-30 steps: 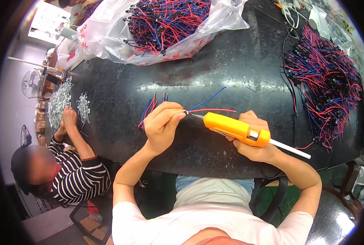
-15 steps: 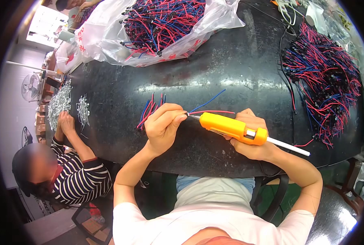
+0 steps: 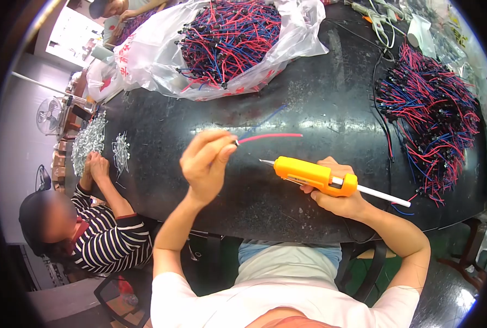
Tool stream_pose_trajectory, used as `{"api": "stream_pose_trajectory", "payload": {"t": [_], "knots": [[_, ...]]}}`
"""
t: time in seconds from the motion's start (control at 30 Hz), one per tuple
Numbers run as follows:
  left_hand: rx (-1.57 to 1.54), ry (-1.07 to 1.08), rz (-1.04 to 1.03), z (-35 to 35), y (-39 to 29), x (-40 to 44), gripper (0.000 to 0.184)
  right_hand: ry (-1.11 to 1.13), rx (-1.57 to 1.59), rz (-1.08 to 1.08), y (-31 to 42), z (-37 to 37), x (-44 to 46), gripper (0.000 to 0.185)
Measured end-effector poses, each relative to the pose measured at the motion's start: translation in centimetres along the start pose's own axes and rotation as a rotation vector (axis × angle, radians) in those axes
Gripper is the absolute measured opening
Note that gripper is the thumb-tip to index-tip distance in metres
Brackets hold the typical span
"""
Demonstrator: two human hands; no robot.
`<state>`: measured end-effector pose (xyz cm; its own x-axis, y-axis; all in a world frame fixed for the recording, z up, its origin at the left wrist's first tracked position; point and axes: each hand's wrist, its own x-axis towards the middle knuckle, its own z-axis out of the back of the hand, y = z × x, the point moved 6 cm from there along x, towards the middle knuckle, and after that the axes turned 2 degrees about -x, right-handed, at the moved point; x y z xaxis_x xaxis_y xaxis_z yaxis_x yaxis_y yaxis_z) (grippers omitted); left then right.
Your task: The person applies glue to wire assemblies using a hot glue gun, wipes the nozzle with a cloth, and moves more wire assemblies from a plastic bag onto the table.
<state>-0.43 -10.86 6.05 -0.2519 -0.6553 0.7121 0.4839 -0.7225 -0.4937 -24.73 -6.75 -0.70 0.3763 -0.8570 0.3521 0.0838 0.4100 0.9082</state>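
Note:
Pinched in my left hand (image 3: 205, 164) is the dark end of a wire piece, whose red wire (image 3: 271, 135) points right and whose blue wire is blurred. My right hand (image 3: 337, 191) is wrapped round a yellow glue gun (image 3: 303, 170) with a white glue stick (image 3: 384, 196) out of its back. The gun's metal tip points left, apart from the wire piece. The small bundle of wires seen earlier behind my left hand is hidden.
A clear plastic bag (image 3: 150, 65) of red and blue wires (image 3: 232, 41) lies at the back. More wires (image 3: 435, 109) are heaped at the right beside a black cable (image 3: 382, 117). A co-worker in stripes (image 3: 112, 235) sits left by pale small parts (image 3: 87, 142); another person is at the back left.
My left hand has moved left and up with the wire piece, away from the glue gun's tip. The gun has stayed nearly in place. The view has shifted slightly.

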Motion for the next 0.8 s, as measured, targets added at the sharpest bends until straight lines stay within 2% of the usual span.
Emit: {"api": "stream_pose_trajectory", "payload": {"t": [0.13, 0.2, 0.4, 0.63, 0.8], "knots": [[0.019, 0.034, -0.033, 1.3, -1.6, 5.2, 0.010, -0.042, 0.084, -0.052, -0.2, 0.0, -0.3, 0.012], [-0.026, 0.080, -0.038, 0.6, -1.8, 5.8, 0.009, -0.054, 0.050, -0.009, 0.4, 0.2, -0.2, 0.013], [-0.121, 0.114, 0.019, -2.4, -2.2, 3.4, 0.010, -0.130, 0.027, 0.019, 0.6, 0.9, -0.4, 0.011], [-0.097, 0.093, 0.087, -3.5, -2.5, 1.8, 0.012, -0.170, -0.001, 0.053, 0.8, 1.1, -0.4, 0.011], [-0.035, 0.068, -0.019, -4.1, -2.6, 1.0, 0.014, -0.167, -0.034, 0.026, 0.8, 1.1, -0.5, 0.011]]}}
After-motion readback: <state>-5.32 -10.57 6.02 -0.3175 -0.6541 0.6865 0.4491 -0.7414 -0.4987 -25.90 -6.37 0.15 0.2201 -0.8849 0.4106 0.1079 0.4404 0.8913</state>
